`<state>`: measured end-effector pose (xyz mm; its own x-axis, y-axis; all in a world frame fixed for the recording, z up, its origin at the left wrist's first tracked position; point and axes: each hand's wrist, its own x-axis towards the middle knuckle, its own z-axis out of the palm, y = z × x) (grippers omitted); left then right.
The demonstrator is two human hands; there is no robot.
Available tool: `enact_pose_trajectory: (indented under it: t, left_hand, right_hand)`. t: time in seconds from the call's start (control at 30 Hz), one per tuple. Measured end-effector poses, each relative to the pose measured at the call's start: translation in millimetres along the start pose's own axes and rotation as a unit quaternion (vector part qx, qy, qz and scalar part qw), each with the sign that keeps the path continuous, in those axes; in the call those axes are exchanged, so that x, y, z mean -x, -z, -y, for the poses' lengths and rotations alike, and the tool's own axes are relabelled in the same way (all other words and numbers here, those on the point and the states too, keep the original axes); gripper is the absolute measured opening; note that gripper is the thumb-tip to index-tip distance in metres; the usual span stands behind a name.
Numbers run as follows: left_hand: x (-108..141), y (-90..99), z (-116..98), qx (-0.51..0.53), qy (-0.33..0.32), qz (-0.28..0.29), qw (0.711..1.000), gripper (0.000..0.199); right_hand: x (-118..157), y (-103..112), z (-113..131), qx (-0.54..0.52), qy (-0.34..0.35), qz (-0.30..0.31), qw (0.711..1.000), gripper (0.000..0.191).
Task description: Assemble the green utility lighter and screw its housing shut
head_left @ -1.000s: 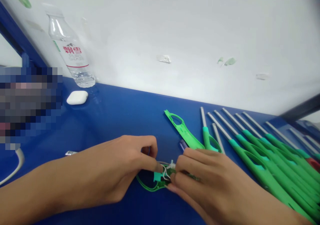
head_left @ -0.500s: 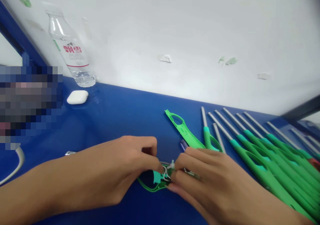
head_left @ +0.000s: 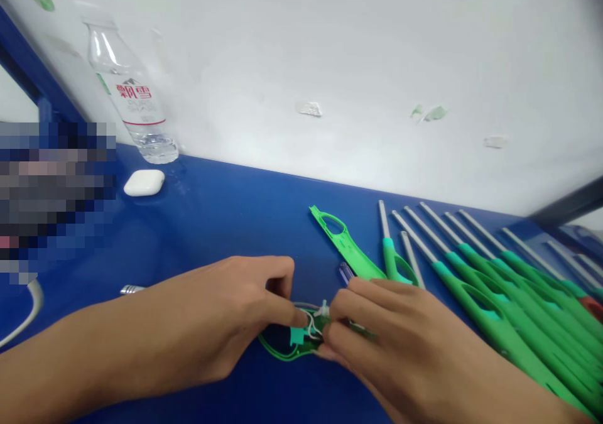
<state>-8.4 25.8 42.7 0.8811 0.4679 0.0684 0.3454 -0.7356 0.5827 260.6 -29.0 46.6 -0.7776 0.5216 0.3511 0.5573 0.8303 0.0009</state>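
Note:
Between my hands lies an opened green lighter handle shell (head_left: 282,356), its looped end facing left. A teal trigger (head_left: 297,335), a thin white wire (head_left: 311,326) and a small whitish part (head_left: 323,308) show inside it. My left hand (head_left: 245,311) comes in from the left, thumb and index finger pinched at the wire beside the trigger. My right hand (head_left: 381,330) wraps round the right end of the shell, and its fingers hide most of that end. Behind the right hand rests a loose green half shell (head_left: 353,251), hollow side up.
Several long-nosed green lighters (head_left: 509,304) lie side by side at the right. A dark pen-like piece (head_left: 346,273) sits beside the right hand. At the back left are a water bottle (head_left: 136,107) and a white case (head_left: 144,183); a silvery cylinder (head_left: 132,289) is behind the left forearm.
Both hands stay in nearly the same place on the handle shell. The left fingertips and the white wire have shifted very slightly.

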Motion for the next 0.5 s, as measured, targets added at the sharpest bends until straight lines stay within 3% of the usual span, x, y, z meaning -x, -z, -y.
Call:
enact_pose_trajectory:
  t: [0.3,0.5]
  left_hand:
    - [-0.7,-1.9,0.0,-0.017,-0.011,-0.012,1.0,0.046]
    - [-0.1,-0.9,-2.9,-0.023,-0.007,-0.001,1.0,0.049]
  right_hand:
    - [-2.8,0.8,9.1,0.056,0.022,0.007,0.998,0.035]
    - [0.9,5.1,8.0,0.053,0.031,0.02,0.998,0.028]
